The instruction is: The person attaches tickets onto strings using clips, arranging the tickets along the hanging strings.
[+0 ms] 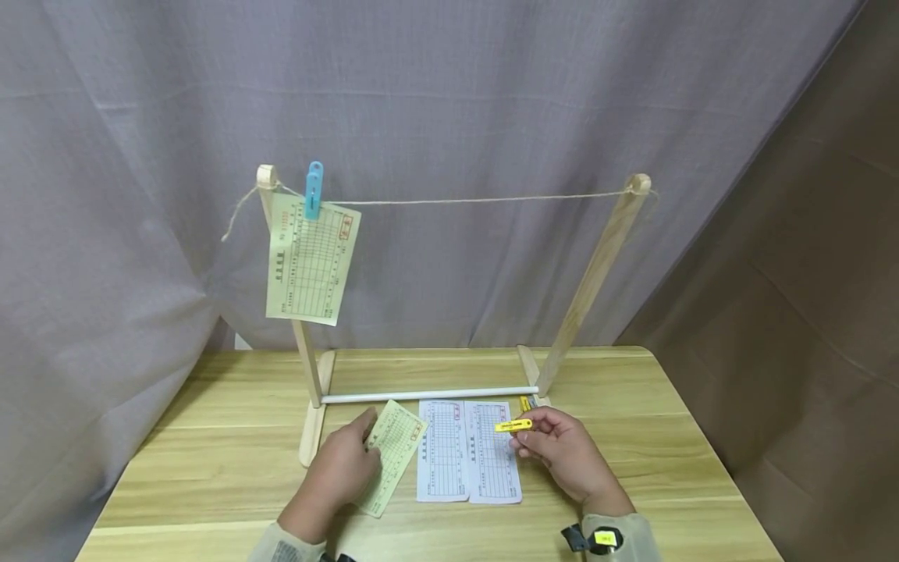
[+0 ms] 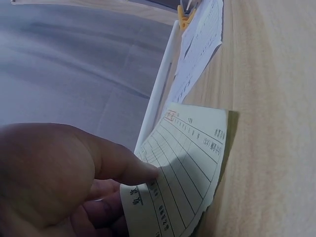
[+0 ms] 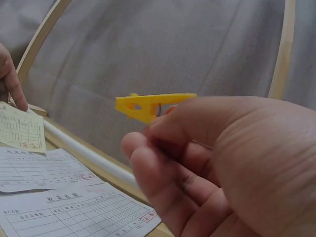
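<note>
Between thumb and fingers my left hand pinches a yellow receipt slip, its far end close over the table. In the left wrist view, the thumb lies on the printed face of the slip. My right hand holds a yellow clothespin by its handle end, above the white slips. The right wrist view shows this clothespin side-on, its jaws pointing left. Two white receipt slips lie side by side between the hands.
A wooden stand has a left post and right post, a string between their tops and a white rod below. A blue clothespin clips another yellow slip to the string. More clothespins lie by the right foot.
</note>
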The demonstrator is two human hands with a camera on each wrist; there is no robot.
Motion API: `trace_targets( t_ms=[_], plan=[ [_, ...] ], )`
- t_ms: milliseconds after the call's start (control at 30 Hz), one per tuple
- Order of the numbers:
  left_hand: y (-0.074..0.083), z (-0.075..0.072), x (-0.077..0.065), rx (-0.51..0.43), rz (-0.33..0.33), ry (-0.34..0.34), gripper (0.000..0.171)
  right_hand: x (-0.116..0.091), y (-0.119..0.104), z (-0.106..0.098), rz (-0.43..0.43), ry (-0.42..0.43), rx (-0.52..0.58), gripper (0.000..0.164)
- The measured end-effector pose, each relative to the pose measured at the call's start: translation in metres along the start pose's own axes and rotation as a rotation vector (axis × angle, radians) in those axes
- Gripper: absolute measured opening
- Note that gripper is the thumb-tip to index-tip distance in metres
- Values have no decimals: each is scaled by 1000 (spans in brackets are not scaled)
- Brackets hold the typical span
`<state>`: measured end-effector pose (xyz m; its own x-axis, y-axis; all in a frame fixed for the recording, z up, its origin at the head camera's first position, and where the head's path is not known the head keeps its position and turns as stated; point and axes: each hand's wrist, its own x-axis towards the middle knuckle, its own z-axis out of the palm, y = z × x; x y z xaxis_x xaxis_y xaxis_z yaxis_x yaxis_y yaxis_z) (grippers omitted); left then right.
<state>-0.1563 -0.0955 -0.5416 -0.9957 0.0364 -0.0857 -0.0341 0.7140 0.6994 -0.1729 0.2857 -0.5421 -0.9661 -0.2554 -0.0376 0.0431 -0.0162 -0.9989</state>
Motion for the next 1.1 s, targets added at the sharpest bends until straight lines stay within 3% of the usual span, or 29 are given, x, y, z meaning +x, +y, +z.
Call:
trace_targets(
  t_ms=[200,433,567,733,933,1100],
  plan=[
    [0,-1,1,-7,-5,0,71,1,4,-1,-82,0,120,14],
    [-1,-3,3,-74,12,12,67,1,0,3,-78,113,63,17],
    [-4,-4,4,-142,27,22,62,2,-2,7,-37,129,29,25],
    [-6,-6,4,-240,35,21,43,4,-5,13,-11,128,19,47],
    [-2,-12,3,-378,31,15,21,4,-6,17,-63,105,28,49],
    [1,-17,5,-476,9,24,19,4,-9,20,-139,94,39,52]
  ],
)
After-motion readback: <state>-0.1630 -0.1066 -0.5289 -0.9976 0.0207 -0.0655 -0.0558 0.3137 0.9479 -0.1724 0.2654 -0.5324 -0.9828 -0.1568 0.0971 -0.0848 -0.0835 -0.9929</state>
